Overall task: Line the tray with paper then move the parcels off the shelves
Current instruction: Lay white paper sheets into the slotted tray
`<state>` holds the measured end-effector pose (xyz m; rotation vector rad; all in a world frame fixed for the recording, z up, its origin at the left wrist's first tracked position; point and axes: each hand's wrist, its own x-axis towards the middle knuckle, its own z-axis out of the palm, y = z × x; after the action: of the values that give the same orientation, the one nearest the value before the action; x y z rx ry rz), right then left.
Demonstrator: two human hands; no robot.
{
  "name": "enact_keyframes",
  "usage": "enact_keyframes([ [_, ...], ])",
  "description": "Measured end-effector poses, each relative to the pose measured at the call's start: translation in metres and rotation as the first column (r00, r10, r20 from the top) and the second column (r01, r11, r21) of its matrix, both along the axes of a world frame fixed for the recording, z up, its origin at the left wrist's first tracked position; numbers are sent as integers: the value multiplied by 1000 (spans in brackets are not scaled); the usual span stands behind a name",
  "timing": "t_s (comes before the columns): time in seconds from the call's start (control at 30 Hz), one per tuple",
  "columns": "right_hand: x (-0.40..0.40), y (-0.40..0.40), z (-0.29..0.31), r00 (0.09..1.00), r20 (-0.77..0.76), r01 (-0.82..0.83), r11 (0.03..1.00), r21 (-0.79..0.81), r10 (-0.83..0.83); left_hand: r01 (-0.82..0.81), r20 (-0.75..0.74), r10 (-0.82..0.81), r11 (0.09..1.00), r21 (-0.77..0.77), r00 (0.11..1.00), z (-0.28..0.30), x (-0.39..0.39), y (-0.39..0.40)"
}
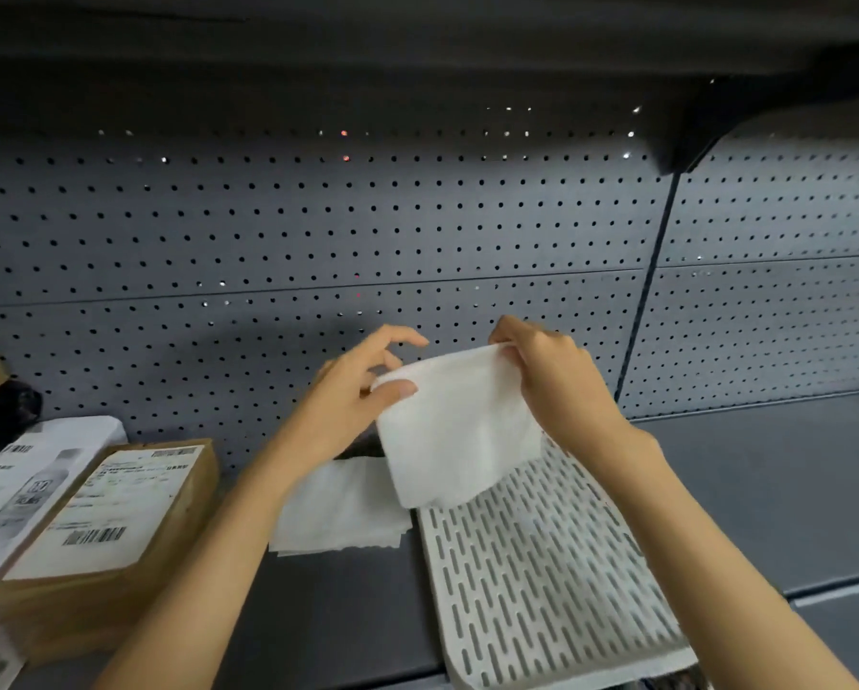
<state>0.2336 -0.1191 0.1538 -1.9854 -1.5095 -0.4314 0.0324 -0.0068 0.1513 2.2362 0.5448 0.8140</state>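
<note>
- Nearest the camera, two bare forearms reach up from the bottom edge toward the middle of the view, over a dark grey shelf (746, 490).
- On the shelf at the near right lies the tray (542, 580), white and pierced with rows of slots, set at a slant; its near corner juts past the shelf's front edge.
- At the near left sits a brown cardboard parcel (104, 530) with a white shipping label and barcodes on top. Touching its left side is a white box (29, 480) printed with a bottle picture.
- Between the parcel and the tray, a flat stack of white paper sheets (338, 510) lies on the shelf, just left of the tray's far end.
- Above the tray's far end, a single sheet of white paper (457, 430) is held up in the air, hanging down so that its lower edge covers part of the tray.
- The left hand (353, 390) pinches the sheet's upper left corner between thumb and a finger, its other fingers loosely curled above.
- The right hand (552, 376) grips the upper right corner, fingers curled round the paper's top edge.
- Farther back at the far left, a black wrapped parcel (4, 405) rests behind the white box, with a brown one partly seen above it.
- Behind everything stands a grey pegboard panel (318, 226), and a dark upper shelf (417, 37) runs across the top.
</note>
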Motion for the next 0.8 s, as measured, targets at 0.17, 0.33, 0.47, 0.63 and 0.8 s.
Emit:
enact_keyframes([
  [0.17, 41, -25, 2, 996, -40, 82, 995, -54, -84, 291, -62, -306, 939, -182, 950, 4, 16, -23],
  [0.33, 74, -49, 4, 993, -84, 74, 990, -118, -84, 310, -86, -321, 943, -119, 943, 2, 56, -50],
  [0.47, 96, -64, 9, 992, -111, 35, 985, -169, -55, 194, -13, -194, 980, -34, 981, -6, 86, -67],
  [0.63, 116, -81, 9, 987, -157, 3, 977, -212, -37, 120, -18, -120, 993, -21, 993, -16, 105, -84],
  [0.8, 120, -85, 10, 979, -204, -65, 954, -294, 3, -32, 37, 24, 970, 239, 999, -27, 117, -96],
])
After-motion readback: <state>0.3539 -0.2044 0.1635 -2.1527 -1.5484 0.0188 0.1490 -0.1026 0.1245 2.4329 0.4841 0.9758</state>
